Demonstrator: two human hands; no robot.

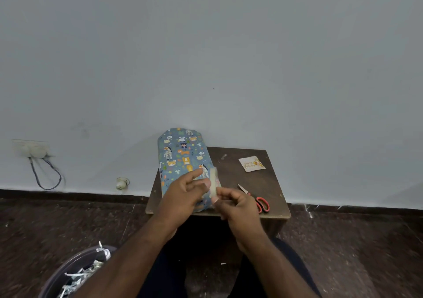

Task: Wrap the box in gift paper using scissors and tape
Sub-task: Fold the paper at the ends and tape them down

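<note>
A box wrapped in blue gift paper with cartoon animals (pixel 180 158) lies on the left part of a small dark wooden table (pixel 238 178), its far end sticking out past the table's back edge. Above the box's near right edge, both hands hold a pale roll of tape (pixel 213 182) on edge. My left hand (pixel 185 191) pinches it from the left with thumb and fingers. My right hand (pixel 235 204) grips its lower end. Red-handled scissors (pixel 257 200) lie on the table just right of my right hand.
A small beige printed tag (pixel 251 164) lies at the table's back right. A grey bin with paper scraps (pixel 75 272) stands on the dark floor at lower left. The wall behind holds a socket with a cable (pixel 34 151).
</note>
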